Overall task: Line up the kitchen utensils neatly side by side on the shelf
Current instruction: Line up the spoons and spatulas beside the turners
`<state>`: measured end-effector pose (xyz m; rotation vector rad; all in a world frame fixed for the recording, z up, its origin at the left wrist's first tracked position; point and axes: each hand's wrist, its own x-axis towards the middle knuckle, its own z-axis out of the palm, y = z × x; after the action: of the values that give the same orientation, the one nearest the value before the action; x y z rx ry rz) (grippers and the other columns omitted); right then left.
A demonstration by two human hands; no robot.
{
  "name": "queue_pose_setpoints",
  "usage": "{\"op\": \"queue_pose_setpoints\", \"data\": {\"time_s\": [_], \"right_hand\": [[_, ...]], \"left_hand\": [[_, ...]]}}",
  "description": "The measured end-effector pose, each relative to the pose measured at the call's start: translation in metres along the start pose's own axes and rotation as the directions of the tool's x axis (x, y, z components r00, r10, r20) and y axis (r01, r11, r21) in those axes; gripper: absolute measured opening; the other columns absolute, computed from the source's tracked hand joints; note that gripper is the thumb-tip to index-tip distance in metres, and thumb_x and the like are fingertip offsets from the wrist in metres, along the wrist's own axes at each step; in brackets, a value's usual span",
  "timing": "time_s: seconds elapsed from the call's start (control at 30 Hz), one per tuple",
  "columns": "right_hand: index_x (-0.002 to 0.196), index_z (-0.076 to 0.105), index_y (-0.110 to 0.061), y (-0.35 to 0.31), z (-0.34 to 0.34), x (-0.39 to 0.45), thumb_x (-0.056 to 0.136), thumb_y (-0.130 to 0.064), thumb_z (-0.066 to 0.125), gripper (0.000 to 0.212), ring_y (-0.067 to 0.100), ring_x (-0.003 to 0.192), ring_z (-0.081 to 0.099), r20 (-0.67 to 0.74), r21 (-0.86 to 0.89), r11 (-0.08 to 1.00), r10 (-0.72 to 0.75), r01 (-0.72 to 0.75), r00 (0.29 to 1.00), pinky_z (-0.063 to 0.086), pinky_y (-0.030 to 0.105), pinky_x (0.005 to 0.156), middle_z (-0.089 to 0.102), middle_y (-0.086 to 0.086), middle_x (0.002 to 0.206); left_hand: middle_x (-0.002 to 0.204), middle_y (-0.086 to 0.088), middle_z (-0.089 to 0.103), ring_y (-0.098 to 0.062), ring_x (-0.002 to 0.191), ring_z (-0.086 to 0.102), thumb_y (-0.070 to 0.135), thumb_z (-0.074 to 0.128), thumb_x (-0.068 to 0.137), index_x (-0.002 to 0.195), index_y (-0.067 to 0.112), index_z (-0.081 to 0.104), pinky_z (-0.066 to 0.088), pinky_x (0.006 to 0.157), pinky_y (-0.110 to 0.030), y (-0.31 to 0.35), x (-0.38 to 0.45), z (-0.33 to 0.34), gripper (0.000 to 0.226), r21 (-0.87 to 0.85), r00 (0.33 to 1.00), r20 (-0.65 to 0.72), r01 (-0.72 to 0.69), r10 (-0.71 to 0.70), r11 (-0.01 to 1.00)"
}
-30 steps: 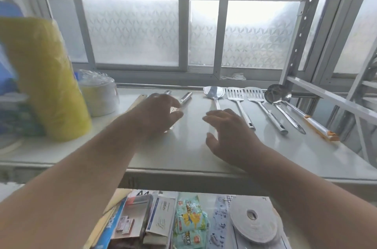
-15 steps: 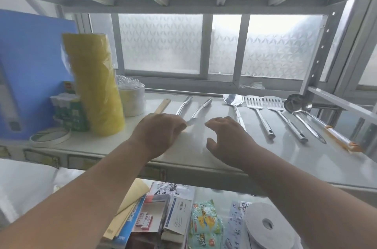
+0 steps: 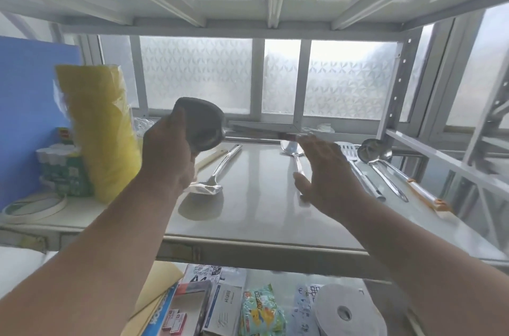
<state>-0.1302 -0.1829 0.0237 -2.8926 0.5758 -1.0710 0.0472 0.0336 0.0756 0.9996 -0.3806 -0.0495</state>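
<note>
My left hand [image 3: 168, 159] grips the dark rounded blade of a steel turner [image 3: 202, 123] and holds it up above the shelf [image 3: 256, 214]. Its blurred handle runs level to the right, toward the fingertips of my right hand [image 3: 325, 178]. That hand is flat with fingers apart, over the handle of a spoon [image 3: 292, 147]. Whether it touches the turner's handle I cannot tell. A second steel spatula [image 3: 217, 173] and a wooden handle [image 3: 213, 156] lie at an angle by my left hand. Right of the spoon lie a slotted turner [image 3: 348, 149], two ladles [image 3: 370, 149] and an orange-handled utensil [image 3: 424, 194].
A yellow wrapped stack [image 3: 102, 132], a blue board [image 3: 30, 115], green packs [image 3: 63, 170] and a tape ring [image 3: 35, 206] fill the shelf's left end. The upper shelf [image 3: 270, 5] hangs close overhead. Boxes, packets and a white roll [image 3: 344, 311] sit on the shelf below.
My left hand has taken a turner by its blade and lifted it off the shelf. My right hand has risen and moved toward the turner's handle end. The view has tilted upward.
</note>
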Motion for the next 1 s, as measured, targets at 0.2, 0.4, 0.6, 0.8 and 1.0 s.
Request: {"op": "queue_pose_setpoints", "data": {"time_s": [0.2,0.4,0.6,0.8,1.0], "right_hand": [[0.150,0.038,-0.025,0.026,-0.012,-0.005,0.087,-0.041,0.071,0.073,0.032,0.132,0.042,-0.202,-0.254,0.958,0.083,-0.134,0.976,0.037,0.050,0.102,0.046,0.004,0.147],[0.114,0.050,-0.009,0.037,-0.028,-0.015,0.082,-0.039,0.080,0.054,0.033,0.102,0.050,-0.466,-0.042,0.989,0.107,-0.142,0.878,0.041,0.043,0.094,0.051,0.011,0.109],[0.134,0.055,-0.017,0.050,-0.031,-0.019,0.085,-0.037,0.075,0.057,0.036,0.110,0.052,-0.304,-0.209,0.974,0.021,-0.088,0.953,0.045,0.048,0.099,0.055,0.010,0.122],[0.096,0.065,-0.020,0.032,-0.033,-0.039,0.096,-0.044,0.052,0.027,0.027,0.078,0.065,-0.227,-0.180,0.983,-0.061,0.020,0.972,0.053,0.040,0.061,0.065,-0.004,0.083],[0.103,0.062,-0.030,-0.008,-0.035,-0.062,0.100,-0.042,0.057,0.014,0.014,0.065,0.061,0.106,0.288,0.932,0.195,-0.218,0.975,0.049,0.036,0.061,0.068,-0.008,0.074]], "left_hand": [[0.089,-0.008,0.084,-0.014,0.065,0.079,0.014,0.067,0.103,0.090,0.007,0.078,0.063,0.055,-0.027,0.004,0.010,0.005,0.018,-0.247,0.977,0.031,0.212,-0.211,0.946],[0.117,-0.014,0.077,-0.025,0.089,0.081,0.012,0.078,0.096,0.101,0.003,0.068,0.068,0.072,-0.041,-0.005,0.027,0.003,0.014,-0.207,0.960,0.010,0.274,-0.278,0.939],[0.088,-0.006,0.082,-0.016,0.067,0.080,0.011,0.076,0.098,0.089,0.006,0.080,0.063,0.055,-0.027,-0.015,0.035,0.007,0.011,-0.123,0.944,0.013,0.327,-0.328,0.937],[0.099,-0.010,0.078,-0.016,0.063,0.077,0.011,0.069,0.100,0.119,0.006,0.069,0.062,0.056,-0.029,-0.011,0.040,0.023,0.020,-0.067,0.934,0.053,0.357,-0.354,0.932],[0.123,-0.034,0.070,-0.045,0.113,0.074,0.025,0.065,0.095,0.135,0.004,0.040,0.058,0.102,-0.054,0.011,0.046,0.052,0.052,-0.091,0.870,0.319,0.423,-0.376,0.901]]}}
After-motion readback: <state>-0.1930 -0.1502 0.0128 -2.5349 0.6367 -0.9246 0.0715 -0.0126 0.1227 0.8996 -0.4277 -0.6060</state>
